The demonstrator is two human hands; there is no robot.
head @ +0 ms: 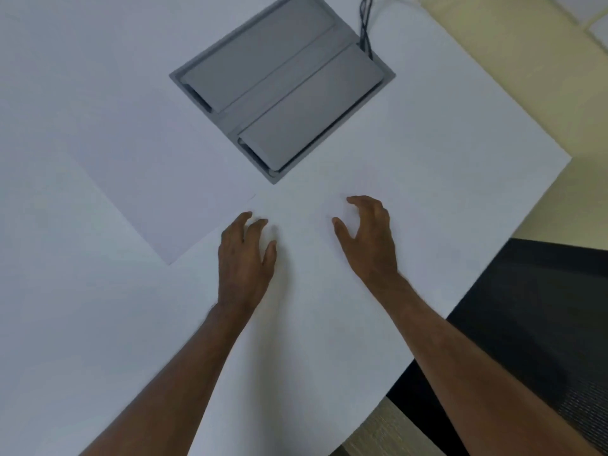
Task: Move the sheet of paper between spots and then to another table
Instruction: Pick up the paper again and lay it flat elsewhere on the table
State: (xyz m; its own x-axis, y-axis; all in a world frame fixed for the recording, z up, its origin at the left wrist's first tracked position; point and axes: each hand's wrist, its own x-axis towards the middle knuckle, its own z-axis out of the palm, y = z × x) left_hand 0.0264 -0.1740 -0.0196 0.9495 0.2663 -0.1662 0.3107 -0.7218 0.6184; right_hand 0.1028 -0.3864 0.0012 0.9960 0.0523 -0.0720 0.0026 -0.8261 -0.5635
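Observation:
A white sheet of paper (154,189) lies flat on the white table (444,179), left of centre, turned diagonally with one corner pointing toward me. My left hand (245,258) hovers just right of the sheet's near right edge, fingers spread and curled, holding nothing; its fingertips are close to the paper's corner. My right hand (370,238) is further right over bare table, fingers apart and bent like a claw, also holding nothing.
A grey recessed cable box (283,87) with two flap lids sits in the table behind the hands, black cables (365,24) leading out of its far corner. A dark chair seat (539,324) stands at the table's right edge, over beige floor.

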